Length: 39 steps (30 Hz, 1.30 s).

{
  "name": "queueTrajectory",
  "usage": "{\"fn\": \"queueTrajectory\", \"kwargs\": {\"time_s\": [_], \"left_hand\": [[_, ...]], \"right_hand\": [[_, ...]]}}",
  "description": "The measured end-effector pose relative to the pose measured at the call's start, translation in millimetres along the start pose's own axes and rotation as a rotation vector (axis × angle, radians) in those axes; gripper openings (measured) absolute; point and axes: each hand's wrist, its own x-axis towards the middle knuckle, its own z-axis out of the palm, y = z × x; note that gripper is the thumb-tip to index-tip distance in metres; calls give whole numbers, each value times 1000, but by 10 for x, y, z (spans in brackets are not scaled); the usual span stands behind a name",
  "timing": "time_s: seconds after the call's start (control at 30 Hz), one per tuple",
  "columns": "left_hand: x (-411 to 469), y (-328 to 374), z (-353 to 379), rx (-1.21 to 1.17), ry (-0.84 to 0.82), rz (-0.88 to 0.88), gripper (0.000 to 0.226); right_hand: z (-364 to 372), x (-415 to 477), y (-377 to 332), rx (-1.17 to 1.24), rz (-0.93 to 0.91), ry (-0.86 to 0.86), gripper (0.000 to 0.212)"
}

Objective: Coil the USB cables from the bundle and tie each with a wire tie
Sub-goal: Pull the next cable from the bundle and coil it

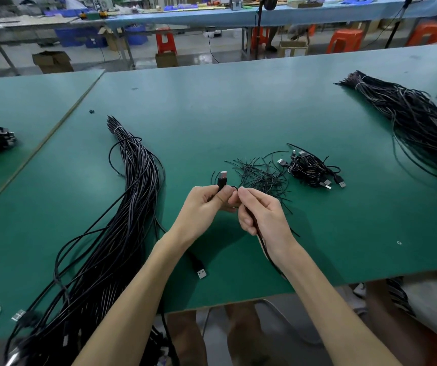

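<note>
Two hands meet above the table (238, 101): the left hand (207, 204) pinches a plug (222, 179) between thumb and fingers, metal end up; the right hand (259, 215) curls round the cable (262, 241), which runs down past the wrist and over the near edge. Left of the hands the bundle (133, 180) lies along the table; just beyond them sits a heap of ties (262, 175), with tied coils (309, 167) just beside it on the right; a second bundle (418, 120) lies well apart at far right.
</note>
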Motion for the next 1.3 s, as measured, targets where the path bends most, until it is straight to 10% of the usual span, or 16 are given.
{"fn": "queueTrajectory", "kwargs": {"time_s": [0.67, 1.1, 1.3], "left_hand": [[-28, 54, -93, -473, -200, -207, 42], [40, 178, -299, -1236, 136, -281, 17], [18, 192, -359, -1310, 92, -276, 41]], "right_hand": [[77, -46, 54, -287, -62, -111, 29], [105, -41, 80, -381, -1, -175, 27], [100, -47, 64, -399, 1, -149, 23]]}}
